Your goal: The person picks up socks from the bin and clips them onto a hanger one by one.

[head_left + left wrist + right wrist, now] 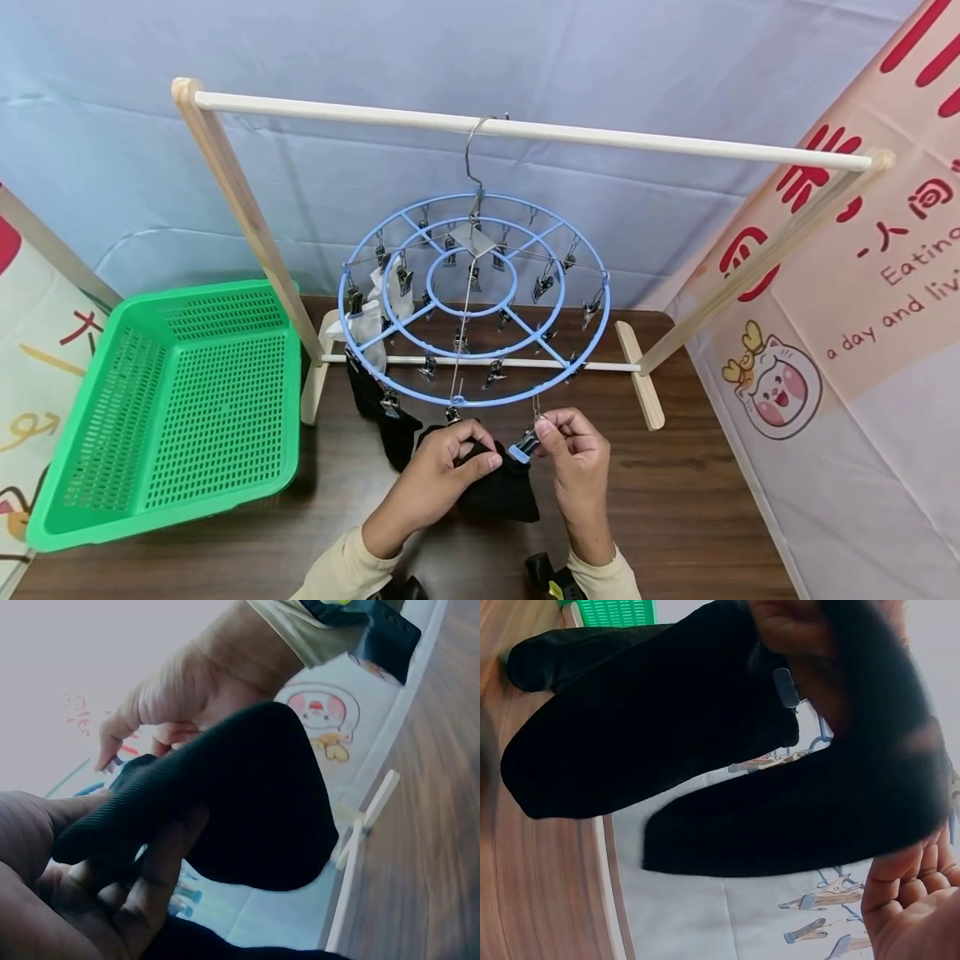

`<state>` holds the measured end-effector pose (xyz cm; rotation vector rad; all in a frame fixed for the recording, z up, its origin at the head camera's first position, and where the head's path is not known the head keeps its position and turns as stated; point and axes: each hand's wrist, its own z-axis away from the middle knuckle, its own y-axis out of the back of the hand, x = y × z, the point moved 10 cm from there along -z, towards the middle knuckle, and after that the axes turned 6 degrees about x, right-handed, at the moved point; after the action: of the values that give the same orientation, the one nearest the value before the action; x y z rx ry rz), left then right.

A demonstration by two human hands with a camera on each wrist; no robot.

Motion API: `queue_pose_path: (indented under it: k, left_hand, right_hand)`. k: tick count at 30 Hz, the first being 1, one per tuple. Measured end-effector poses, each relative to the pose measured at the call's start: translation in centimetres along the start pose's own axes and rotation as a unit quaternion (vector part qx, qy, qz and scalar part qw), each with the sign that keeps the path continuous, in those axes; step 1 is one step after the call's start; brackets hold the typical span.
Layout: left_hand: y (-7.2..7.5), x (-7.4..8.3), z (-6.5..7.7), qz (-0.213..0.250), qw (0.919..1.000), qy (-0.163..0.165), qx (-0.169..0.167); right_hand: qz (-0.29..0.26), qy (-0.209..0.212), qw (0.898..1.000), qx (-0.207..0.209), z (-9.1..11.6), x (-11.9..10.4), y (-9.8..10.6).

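Note:
My left hand (429,477) pinches a black sock (498,497) near its top edge, below the front rim of a round blue clip hanger (420,392). My right hand (583,471) holds a hanging clip (525,444) with pale blue tips, right beside the sock's edge. Whether the clip's tips touch the sock is unclear. In the left wrist view the sock (262,802) is bent over between thumb and fingers. Another black sock (652,712) hangs close by in the right wrist view. White socks (367,333) hang from the hanger's left side.
The hanger hooks onto a white bar (637,143) of a wooden rack. A green basket (288,400) stands to the left on the brown table (690,517). Several other clips (543,286) dangle from the rings. Printed cloths stand behind and at the sides.

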<state>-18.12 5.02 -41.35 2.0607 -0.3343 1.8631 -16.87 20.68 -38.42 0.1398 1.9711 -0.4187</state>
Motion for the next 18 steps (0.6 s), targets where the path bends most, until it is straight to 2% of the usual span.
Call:
queue_pose_path:
  k: [10, 18]
  left_hand:
    - [0.48, 0.35, -0.27, -0.078, 0.9965, -0.021, 0.019]
    - [0.60, 0.68, -0.51, -0.079, 0.9953, -0.041, 0.037]
  right_hand:
    - [-0.004, 0.031, 0.999, -0.023, 0.01, -0.55, -0.25]
    - [0.022, 0.034, 0.999, 0.001, -0.23, -0.73, 0.18]
